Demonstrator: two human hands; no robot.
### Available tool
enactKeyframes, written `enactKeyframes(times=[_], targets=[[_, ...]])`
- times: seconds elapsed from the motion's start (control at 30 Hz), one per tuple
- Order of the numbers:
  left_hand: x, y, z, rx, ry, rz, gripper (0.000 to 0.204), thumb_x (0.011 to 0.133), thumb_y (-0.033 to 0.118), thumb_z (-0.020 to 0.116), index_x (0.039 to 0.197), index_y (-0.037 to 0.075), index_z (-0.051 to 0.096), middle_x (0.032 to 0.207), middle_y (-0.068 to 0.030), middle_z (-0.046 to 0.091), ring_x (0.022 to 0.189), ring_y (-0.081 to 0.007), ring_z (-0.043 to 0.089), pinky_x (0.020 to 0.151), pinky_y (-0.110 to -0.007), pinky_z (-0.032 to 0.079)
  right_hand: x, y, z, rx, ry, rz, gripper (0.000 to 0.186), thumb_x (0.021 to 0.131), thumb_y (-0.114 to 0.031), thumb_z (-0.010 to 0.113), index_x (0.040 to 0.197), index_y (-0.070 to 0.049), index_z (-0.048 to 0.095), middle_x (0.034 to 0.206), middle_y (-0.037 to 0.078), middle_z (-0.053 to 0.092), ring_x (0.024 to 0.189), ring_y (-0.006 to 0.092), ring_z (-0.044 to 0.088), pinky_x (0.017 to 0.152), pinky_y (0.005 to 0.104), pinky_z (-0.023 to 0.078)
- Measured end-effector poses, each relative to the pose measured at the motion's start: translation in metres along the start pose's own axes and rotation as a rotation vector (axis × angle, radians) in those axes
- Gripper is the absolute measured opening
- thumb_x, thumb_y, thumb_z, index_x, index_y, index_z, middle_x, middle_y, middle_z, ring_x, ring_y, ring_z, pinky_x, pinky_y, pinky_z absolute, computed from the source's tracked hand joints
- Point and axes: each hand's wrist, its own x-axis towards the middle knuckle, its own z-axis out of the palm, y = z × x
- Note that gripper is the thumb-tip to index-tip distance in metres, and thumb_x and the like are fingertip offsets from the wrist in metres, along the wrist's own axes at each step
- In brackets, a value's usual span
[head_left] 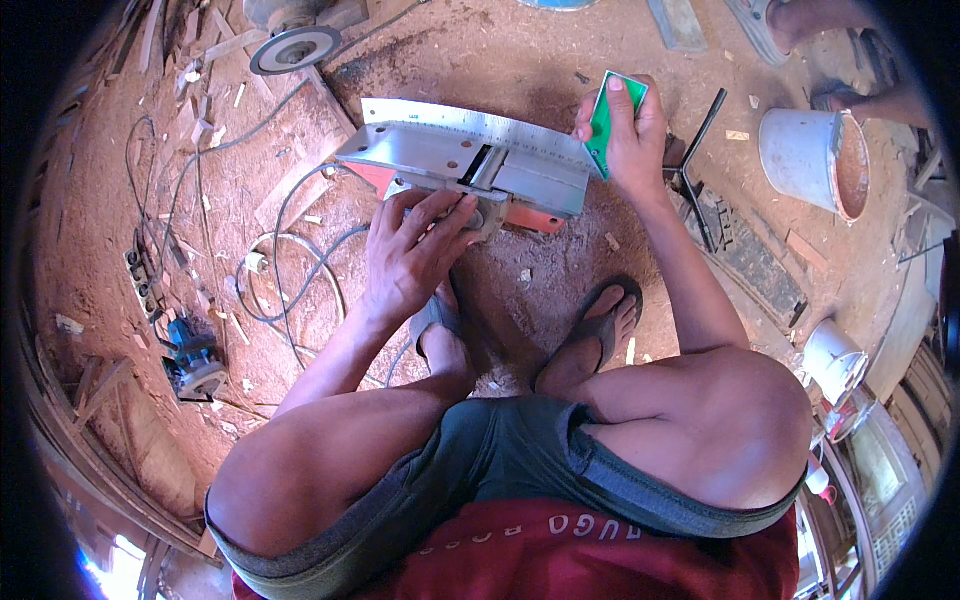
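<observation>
An electric hand planer [410, 152] is turned sole up in front of me, its flat metal bed facing upward and its red-orange body showing below. Along the far edge of that bed runs the steel ruled blade [480, 127] of a try square. My right hand [632, 140] grips the square's green handle [602, 125] just past the planer's right end, thumb on top. My left hand [412, 248] is closed on the near side of the planer, fingers close to the slot across its middle. The undersides of those fingers are hidden.
Loops of cable [290, 270] lie on the dusty floor at left, near a blue power tool [192, 358] and a power strip [143, 285]. A tool with a grinding disc [295, 50] is at far left. At right are a white bucket [800, 155], a black metal bar [690, 175] and another person's foot [840, 98].
</observation>
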Motion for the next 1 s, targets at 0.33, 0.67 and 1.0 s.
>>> enactKeyframes(times=[0.33, 0.67, 1.0], targets=[[0.0024, -0.0001, 0.0026, -0.005, -0.004, 0.012, 0.049, 0.076, 0.017, 0.081, 0.124, 0.015, 0.07, 0.125, -0.001, 0.063, 0.104, -0.0263, 0.06, 0.084, -0.041, 0.052, -0.0001, -0.0004, -0.0047, -0.024, -0.002, -0.017, 0.025, 0.109, -0.028, 0.048, 0.101, -0.005, 0.041, 0.071, 0.01, 0.061, 0.056, 0.0146, 0.059, 0.054, 0.0318, 0.051], [0.0021, -0.0003, 0.0012, -0.012, -0.004, 0.018, 0.048, 0.077, 0.017, 0.081, 0.124, 0.015, 0.069, 0.123, -0.0011, 0.063, 0.104, -0.0268, 0.06, 0.084, -0.042, 0.052, -0.0006, 0.0007, -0.0033, -0.023, -0.004, -0.017, 0.023, 0.109, -0.025, 0.048, 0.102, -0.004, 0.042, 0.072, 0.01, 0.061, 0.056, 0.0142, 0.059, 0.054, 0.0317, 0.052], [0.001, -0.0019, 0.001, -0.004, -0.008, -0.007, 0.047, 0.076, 0.018, 0.081, 0.122, 0.015, 0.07, 0.122, -0.0013, 0.064, 0.104, -0.0265, 0.06, 0.085, -0.041, 0.051, 0.0002, -0.0004, -0.0007, -0.024, -0.005, -0.017, 0.024, 0.109, -0.026, 0.048, 0.1, -0.005, 0.041, 0.071, 0.009, 0.061, 0.056, 0.0138, 0.058, 0.054, 0.0315, 0.051]])
